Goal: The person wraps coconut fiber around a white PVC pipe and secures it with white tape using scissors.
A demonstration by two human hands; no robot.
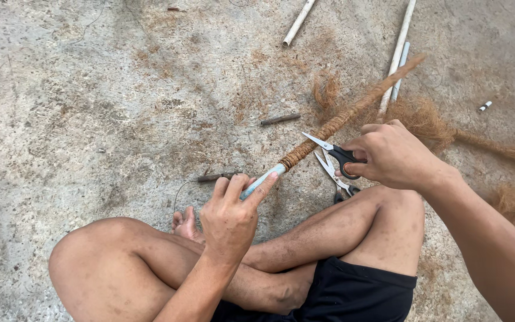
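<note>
I sit cross-legged on a concrete floor. My left hand (230, 211) grips the bare light-blue end of a pipe (263, 179) wrapped in brown coconut-fibre rope (344, 119); the pipe slants up to the right. My right hand (391, 156) holds black-handled scissors (335, 152) with the blades open, their tips beside the lower end of the rope wrapping. A second pair of scissors (335, 179) lies on the floor just below, by my knee.
Two white pipes (298, 22) (397, 56) lie at the top. A loose pile of brown fibre (424, 122) sits to the right, with a rope strand (502, 149) trailing away. Two short dark sticks (280, 119) (216, 176) and a small white piece (484, 106) lie on the floor.
</note>
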